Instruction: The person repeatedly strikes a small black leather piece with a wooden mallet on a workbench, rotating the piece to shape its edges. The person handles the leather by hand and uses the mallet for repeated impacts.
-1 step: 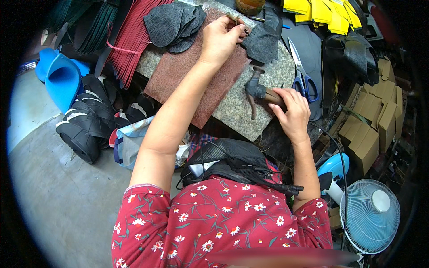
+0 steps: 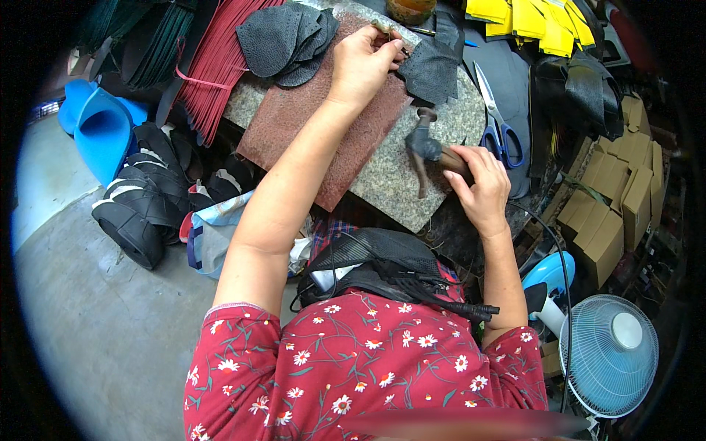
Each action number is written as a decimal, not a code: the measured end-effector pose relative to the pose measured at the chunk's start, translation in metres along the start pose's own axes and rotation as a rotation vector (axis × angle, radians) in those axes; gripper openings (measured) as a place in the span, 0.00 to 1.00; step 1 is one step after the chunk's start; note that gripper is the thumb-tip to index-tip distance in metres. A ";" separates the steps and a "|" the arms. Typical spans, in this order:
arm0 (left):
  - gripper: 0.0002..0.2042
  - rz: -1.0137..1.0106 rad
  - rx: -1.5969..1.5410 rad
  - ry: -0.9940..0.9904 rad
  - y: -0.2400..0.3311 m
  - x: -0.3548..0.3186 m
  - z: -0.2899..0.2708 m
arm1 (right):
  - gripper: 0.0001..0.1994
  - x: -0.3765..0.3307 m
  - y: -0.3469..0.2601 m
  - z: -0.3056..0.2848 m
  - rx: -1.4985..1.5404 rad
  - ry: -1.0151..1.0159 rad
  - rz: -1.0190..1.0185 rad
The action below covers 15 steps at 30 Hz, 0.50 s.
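My left hand [image 2: 362, 65] is closed in a pinch at the far edge of the worktop. Its fingertips are beside a stack of black leather pieces [image 2: 434, 72], and whatever small thing they hold is too small to make out. With my right hand [image 2: 482, 184] I grip the wooden handle of a hammer [image 2: 423, 147]. The hammer's head is over the bare speckled stone slab [image 2: 390, 184], just nearer to me than those pieces. More black leather pieces with rounded ends [image 2: 276, 44] lie to the left of my left hand.
A reddish-brown sheet [image 2: 294, 140] covers part of the slab. Blue-handled scissors [image 2: 498, 121] lie to the right, below yellow pieces [image 2: 533, 26]. Red strips [image 2: 213, 73] are bundled at left, above black shoe uppers [image 2: 140, 213]. Cardboard boxes [image 2: 607, 191] and a fan [image 2: 610, 356] stand at right.
The hammer's head has shifted slightly to the right and turned a little in my right hand's grip. My left hand has stayed in place.
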<state>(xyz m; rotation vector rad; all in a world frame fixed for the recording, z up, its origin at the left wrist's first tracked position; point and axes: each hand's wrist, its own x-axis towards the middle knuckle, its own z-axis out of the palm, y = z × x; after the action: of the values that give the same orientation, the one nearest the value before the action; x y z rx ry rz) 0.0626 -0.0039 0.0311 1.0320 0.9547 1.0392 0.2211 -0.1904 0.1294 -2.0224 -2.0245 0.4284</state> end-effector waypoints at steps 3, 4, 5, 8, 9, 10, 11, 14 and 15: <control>0.05 -0.010 0.004 -0.005 0.000 0.001 0.000 | 0.18 0.002 0.002 0.001 0.184 0.134 0.008; 0.05 -0.014 0.020 -0.004 0.000 0.002 0.000 | 0.17 0.005 0.002 0.001 0.165 0.176 0.011; 0.05 -0.018 0.037 -0.003 0.000 0.002 0.001 | 0.17 0.008 0.001 0.000 0.190 0.217 0.042; 0.05 -0.009 0.060 0.003 -0.001 0.003 0.001 | 0.15 0.019 -0.003 -0.001 0.168 0.209 0.144; 0.05 -0.004 0.064 0.005 -0.001 0.003 0.001 | 0.15 0.023 -0.005 -0.001 0.144 0.184 0.180; 0.05 0.015 0.081 0.003 -0.001 0.002 0.002 | 0.15 0.026 -0.006 -0.001 0.140 0.192 0.176; 0.06 0.035 0.099 0.000 -0.001 0.002 0.002 | 0.15 0.029 -0.008 0.001 0.136 0.200 0.171; 0.06 0.072 0.207 -0.015 0.000 0.000 0.003 | 0.16 0.034 -0.009 0.005 0.121 0.204 0.203; 0.07 0.086 0.254 -0.023 0.000 0.000 0.004 | 0.16 0.035 -0.008 0.006 0.116 0.200 0.222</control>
<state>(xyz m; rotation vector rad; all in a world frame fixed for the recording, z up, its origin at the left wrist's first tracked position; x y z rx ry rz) 0.0665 -0.0051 0.0319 1.3014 1.0495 0.9917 0.2107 -0.1558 0.1258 -2.1326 -1.6297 0.3596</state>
